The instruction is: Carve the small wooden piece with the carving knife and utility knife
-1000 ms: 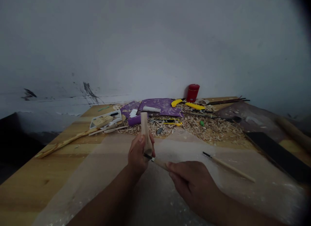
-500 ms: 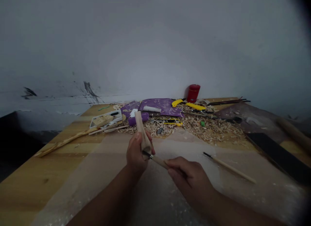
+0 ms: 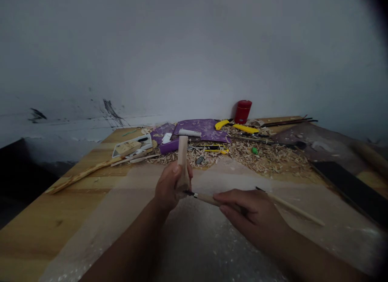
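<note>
My left hand [image 3: 170, 187] grips a pale wooden spoon blank [image 3: 182, 157] upright, with its bowl end low in my fingers and its handle pointing up. My right hand [image 3: 250, 214] holds a wood-handled carving tool [image 3: 206, 199] level. The tool's small black blade tip [image 3: 189, 192] meets the blank near my left fingers, and the cut itself is hidden by them. A second wood-handled carving tool [image 3: 294, 208] lies on the table just past my right hand.
A plastic sheet [image 3: 127, 217] covers the near part of the wooden table. Behind it lie wood shavings [image 3: 266, 158], a purple mat [image 3: 201, 127], yellow-handled tools [image 3: 246, 129], a red tin [image 3: 243, 112], a white tray [image 3: 131, 146], a long stick [image 3: 85, 174] and a black board [image 3: 348, 189].
The spoon blank has swung from tilted left to nearly upright. My right hand has shifted right and the carving tool now lies flatter. The view has tilted slightly.
</note>
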{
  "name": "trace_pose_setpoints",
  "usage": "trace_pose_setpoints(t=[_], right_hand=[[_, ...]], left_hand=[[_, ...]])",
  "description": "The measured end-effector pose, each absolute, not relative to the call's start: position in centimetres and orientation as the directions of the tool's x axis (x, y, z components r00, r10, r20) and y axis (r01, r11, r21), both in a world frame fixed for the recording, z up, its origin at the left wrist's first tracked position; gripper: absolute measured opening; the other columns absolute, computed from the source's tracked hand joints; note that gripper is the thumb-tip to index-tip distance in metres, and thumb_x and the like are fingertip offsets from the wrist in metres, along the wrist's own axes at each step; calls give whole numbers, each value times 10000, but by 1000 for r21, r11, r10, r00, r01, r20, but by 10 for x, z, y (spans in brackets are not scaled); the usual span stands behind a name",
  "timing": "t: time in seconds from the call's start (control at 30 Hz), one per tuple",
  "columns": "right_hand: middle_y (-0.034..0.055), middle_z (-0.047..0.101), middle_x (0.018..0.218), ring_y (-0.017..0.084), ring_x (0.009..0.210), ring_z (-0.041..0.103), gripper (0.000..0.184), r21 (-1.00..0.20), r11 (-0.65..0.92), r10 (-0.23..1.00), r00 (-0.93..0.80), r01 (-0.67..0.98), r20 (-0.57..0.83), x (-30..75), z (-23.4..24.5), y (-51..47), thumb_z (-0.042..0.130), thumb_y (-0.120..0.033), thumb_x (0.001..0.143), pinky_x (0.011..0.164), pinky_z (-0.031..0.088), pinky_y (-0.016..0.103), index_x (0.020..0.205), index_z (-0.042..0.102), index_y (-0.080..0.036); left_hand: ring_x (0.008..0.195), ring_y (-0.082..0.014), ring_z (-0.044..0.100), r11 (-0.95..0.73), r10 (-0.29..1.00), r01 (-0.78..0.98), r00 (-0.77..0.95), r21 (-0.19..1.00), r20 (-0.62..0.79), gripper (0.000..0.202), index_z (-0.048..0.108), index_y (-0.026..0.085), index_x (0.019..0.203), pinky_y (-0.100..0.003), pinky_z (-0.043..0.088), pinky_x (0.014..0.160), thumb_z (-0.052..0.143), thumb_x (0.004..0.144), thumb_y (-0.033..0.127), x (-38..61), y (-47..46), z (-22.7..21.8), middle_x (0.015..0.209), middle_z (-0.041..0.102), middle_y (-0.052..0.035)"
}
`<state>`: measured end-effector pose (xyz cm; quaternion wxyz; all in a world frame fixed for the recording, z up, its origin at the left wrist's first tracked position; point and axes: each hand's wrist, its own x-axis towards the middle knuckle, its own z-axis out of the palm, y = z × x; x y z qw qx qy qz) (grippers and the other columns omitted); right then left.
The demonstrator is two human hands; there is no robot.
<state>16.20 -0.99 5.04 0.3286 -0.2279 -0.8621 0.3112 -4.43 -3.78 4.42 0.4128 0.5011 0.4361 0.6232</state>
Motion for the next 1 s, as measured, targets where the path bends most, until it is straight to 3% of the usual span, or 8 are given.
trace_pose_setpoints(t=[0.1,0.27,0.47,0.67,0.87,0.93,1.0], right_hand=[[-20,672,721,87,559,575,197,-655,727,563,-724,205,398,165,53,-8,490,-170,802,534,415,185,922,638,-220],[-40,645,665,78,524,548,192,-643,723,540,-787,252,299,168,56,-6,503,-139,771,500,380,175,873,642,-224],[-27,628,638,82,507,535,188,-597,756,549,-754,266,359,162,50,-14,457,-147,795,503,356,187,848,627,-205],[-2,622,613,121,532,549,199,-442,844,499,-748,305,437,161,46,-21,429,-169,817,537,349,237,876,617,-192],[-42,613,585,78,452,506,172,-672,687,603,-731,275,318,159,46,-11,460,-164,799,450,355,175,841,623,-200],[-40,621,596,77,461,520,169,-652,712,596,-717,263,362,158,43,-12,463,-160,798,458,363,171,835,622,-201],[-19,634,620,93,493,547,188,-540,801,539,-705,259,461,156,38,-15,453,-151,801,498,380,191,876,619,-194]], left_hand=[[385,-117,450,-251,965,53,-66,967,254,373,544,157,695,-235,319,385,377,801,473,-45,-40,48,479,516,-15],[392,-112,438,-189,979,121,105,975,176,350,554,160,658,-228,313,374,404,787,448,-44,-40,51,495,480,-5],[369,-105,406,-137,991,69,14,988,137,332,541,177,644,-218,288,354,384,800,426,-41,-39,49,474,441,8],[400,-107,405,-158,984,126,-62,979,167,327,537,176,643,-217,305,379,398,795,430,-40,-37,49,488,439,6],[393,-114,404,-151,986,121,-57,981,159,326,538,183,649,-226,297,377,411,787,450,-40,-39,51,477,444,3],[393,-112,399,-161,983,115,-72,980,170,329,539,182,651,-222,285,374,413,786,455,-40,-39,51,470,442,6],[397,-110,403,-170,980,115,-88,979,180,334,537,183,651,-219,288,380,410,788,460,-40,-38,51,475,451,6]])
